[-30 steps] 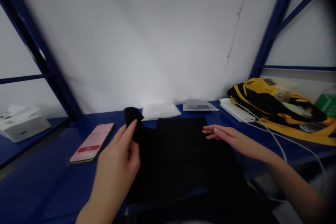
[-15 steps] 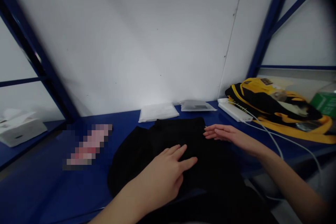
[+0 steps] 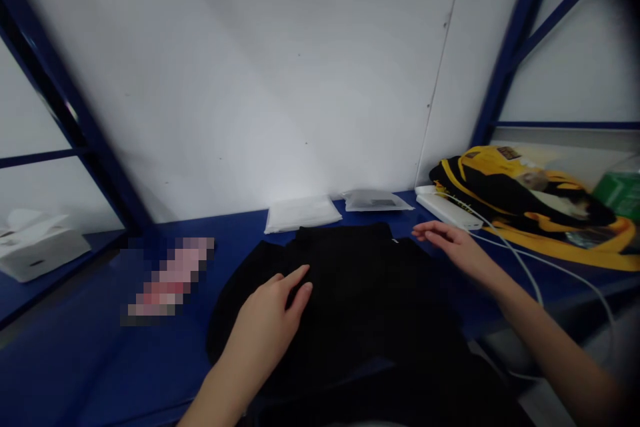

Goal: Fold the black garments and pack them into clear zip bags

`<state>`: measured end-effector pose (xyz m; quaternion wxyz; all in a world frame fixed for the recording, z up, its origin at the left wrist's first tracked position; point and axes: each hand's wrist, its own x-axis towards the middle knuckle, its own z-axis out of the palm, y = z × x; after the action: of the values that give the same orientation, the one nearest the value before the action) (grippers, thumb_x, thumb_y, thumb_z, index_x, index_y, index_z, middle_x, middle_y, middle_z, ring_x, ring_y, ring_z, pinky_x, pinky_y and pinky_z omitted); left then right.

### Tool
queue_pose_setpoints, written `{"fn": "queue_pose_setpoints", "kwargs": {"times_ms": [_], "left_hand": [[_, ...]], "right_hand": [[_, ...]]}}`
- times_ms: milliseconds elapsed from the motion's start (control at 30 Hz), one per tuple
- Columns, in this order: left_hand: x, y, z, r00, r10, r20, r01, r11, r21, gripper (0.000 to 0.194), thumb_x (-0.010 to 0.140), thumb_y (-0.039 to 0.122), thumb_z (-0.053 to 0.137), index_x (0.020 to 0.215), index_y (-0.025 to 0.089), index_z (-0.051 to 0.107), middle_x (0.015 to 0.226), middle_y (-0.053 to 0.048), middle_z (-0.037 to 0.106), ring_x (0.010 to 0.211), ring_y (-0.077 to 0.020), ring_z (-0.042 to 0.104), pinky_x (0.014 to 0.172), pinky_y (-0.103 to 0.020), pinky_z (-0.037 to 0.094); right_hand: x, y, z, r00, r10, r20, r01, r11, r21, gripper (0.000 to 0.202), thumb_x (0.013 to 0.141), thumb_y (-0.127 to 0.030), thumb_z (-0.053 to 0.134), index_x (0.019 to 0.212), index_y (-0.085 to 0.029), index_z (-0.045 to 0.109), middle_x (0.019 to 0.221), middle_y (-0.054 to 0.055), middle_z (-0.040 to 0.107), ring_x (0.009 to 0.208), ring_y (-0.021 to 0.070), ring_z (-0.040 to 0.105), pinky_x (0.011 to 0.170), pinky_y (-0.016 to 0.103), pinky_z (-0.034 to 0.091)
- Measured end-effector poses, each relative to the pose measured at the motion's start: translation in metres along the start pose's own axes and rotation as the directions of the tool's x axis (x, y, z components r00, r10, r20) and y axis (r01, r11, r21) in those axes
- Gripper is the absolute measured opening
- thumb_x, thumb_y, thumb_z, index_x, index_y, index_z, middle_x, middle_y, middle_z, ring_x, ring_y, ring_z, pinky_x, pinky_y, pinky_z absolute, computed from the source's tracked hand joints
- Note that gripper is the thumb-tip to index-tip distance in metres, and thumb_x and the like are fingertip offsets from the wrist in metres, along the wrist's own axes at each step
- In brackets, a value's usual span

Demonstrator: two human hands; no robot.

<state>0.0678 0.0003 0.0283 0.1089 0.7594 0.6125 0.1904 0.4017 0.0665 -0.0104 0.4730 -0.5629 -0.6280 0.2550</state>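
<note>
A black garment (image 3: pixel 350 293) lies spread over the middle of the blue table, with a small white mark at its upper right. Over its left part is my left hand (image 3: pixel 270 310), index finger and thumb apart, holding nothing; whether it touches the cloth I cannot tell. My right hand (image 3: pixel 453 247) hovers just off the garment's right shoulder area, fingers slightly bent and loose, with nothing in them. The garment's lower end merges with dark cloth near my body, so its edge there is hard to make out.
Behind the garment, white plastic packets (image 3: pixel 303 213) and a clear bag (image 3: pixel 377 200) lie by the wall. At right are a white power bank (image 3: pixel 447 211), a white cable (image 3: pixel 565 260) and a black-yellow bag (image 3: pixel 530 193). A blurred pink item (image 3: pixel 175 273) and a tissue box (image 3: pixel 45 253) are left.
My left hand has moved left across the garment, away from its middle. My right hand has shifted right and slightly up, off the garment's upper right edge.
</note>
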Motion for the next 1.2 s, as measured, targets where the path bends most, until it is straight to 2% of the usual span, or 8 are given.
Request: {"fn": "queue_pose_setpoints", "kwargs": {"times_ms": [300, 500, 600, 767, 867, 1000, 1100, 1200], "left_hand": [[0.012, -0.013, -0.018, 0.983, -0.056, -0.175, 0.04, 0.995, -0.095, 0.036, 0.077, 0.035, 0.043, 0.108, 0.023, 0.055, 0.07, 0.003, 0.057, 0.057, -0.0133, 0.055, 0.054, -0.024, 0.04], [0.023, -0.026, -0.048, 0.884, -0.14, -0.445, 0.186, 0.981, 0.062, 0.033, 0.075, 0.035, 0.045, 0.103, 0.018, 0.052, 0.084, -0.004, 0.061, 0.075, -0.0209, 0.059, 0.063, -0.029, 0.043], [0.027, -0.022, -0.052, 0.835, -0.051, -0.548, 0.148, 0.98, 0.134, 0.028, 0.078, 0.031, 0.044, 0.101, 0.018, 0.052, 0.091, -0.006, 0.061, 0.083, -0.0218, 0.058, 0.07, -0.031, 0.044], [0.038, 0.012, -0.039, 0.73, 0.289, -0.62, -0.117, 0.946, 0.303, 0.016, 0.081, 0.018, 0.044, 0.094, 0.017, 0.052, 0.089, -0.004, 0.057, 0.082, -0.0177, 0.055, 0.073, -0.029, 0.045], [0.042, 0.043, -0.023, 0.659, 0.539, -0.525, -0.318, 0.832, 0.455, 0.015, 0.082, 0.012, 0.042, 0.093, 0.015, 0.052, 0.086, -0.005, 0.054, 0.083, -0.0176, 0.051, 0.071, -0.027, 0.045], [0.037, 0.077, 0.012, 0.62, 0.762, -0.185, -0.539, 0.586, 0.605, 0.016, 0.081, 0.008, 0.038, 0.091, 0.012, 0.051, 0.085, -0.006, 0.051, 0.08, -0.0187, 0.048, 0.063, -0.027, 0.044], [0.026, 0.089, 0.04, 0.583, 0.812, 0.042, -0.688, 0.465, 0.557, 0.015, 0.08, 0.012, 0.043, 0.092, 0.011, 0.051, 0.086, -0.006, 0.051, 0.081, -0.0191, 0.048, 0.065, -0.028, 0.045], [0.014, 0.089, 0.05, 0.581, 0.795, 0.173, -0.776, 0.476, 0.414, 0.015, 0.077, 0.017, 0.049, 0.09, 0.011, 0.053, 0.084, -0.005, 0.052, 0.08, -0.0178, 0.049, 0.068, -0.028, 0.046]], "right_hand": [[-0.003, 0.004, 0.001, 0.998, 0.007, 0.062, -0.002, 0.997, -0.073, 0.029, 0.075, -0.04, 0.049, 0.092, -0.018, 0.059, 0.097, 0.006, 0.064, 0.088, 0.0208, 0.06, 0.085, 0.035, 0.043], [-0.005, 0.0, 0.003, 0.997, 0.009, 0.07, -0.004, 0.998, -0.07, 0.03, 0.075, -0.041, 0.049, 0.091, -0.018, 0.059, 0.096, 0.006, 0.064, 0.087, 0.0203, 0.061, 0.085, 0.035, 0.043], [-0.005, 0.001, 0.004, 0.997, 0.001, 0.08, 0.005, 0.998, -0.064, 0.029, 0.075, -0.04, 0.049, 0.092, -0.019, 0.059, 0.096, 0.006, 0.064, 0.087, 0.02, 0.06, 0.083, 0.034, 0.044], [-0.004, 0.008, 0.005, 0.997, -0.027, 0.068, 0.032, 0.997, -0.07, 0.029, 0.075, -0.041, 0.049, 0.091, -0.019, 0.06, 0.094, 0.005, 0.065, 0.087, 0.0201, 0.06, 0.082, 0.033, 0.045], [-0.003, 0.012, 0.005, 0.998, -0.025, 0.062, 0.029, 0.997, -0.073, 0.028, 0.075, -0.041, 0.049, 0.091, -0.02, 0.06, 0.094, 0.005, 0.065, 0.086, 0.0201, 0.061, 0.082, 0.033, 0.045], [-0.004, 0.015, 0.005, 0.996, -0.04, 0.074, 0.049, 0.992, -0.116, 0.026, 0.077, -0.04, 0.049, 0.091, -0.021, 0.06, 0.092, 0.004, 0.066, 0.086, 0.0208, 0.061, 0.082, 0.034, 0.045], [-0.005, 0.016, 0.004, 0.995, -0.057, 0.086, 0.069, 0.988, -0.141, 0.026, 0.078, -0.039, 0.047, 0.093, -0.021, 0.06, 0.093, 0.005, 0.066, 0.086, 0.0211, 0.061, 0.082, 0.036, 0.045], [-0.006, 0.013, 0.004, 0.993, -0.087, 0.084, 0.101, 0.979, -0.178, 0.025, 0.079, -0.038, 0.046, 0.092, -0.021, 0.06, 0.095, 0.005, 0.065, 0.088, 0.0218, 0.06, 0.082, 0.036, 0.045]]}}
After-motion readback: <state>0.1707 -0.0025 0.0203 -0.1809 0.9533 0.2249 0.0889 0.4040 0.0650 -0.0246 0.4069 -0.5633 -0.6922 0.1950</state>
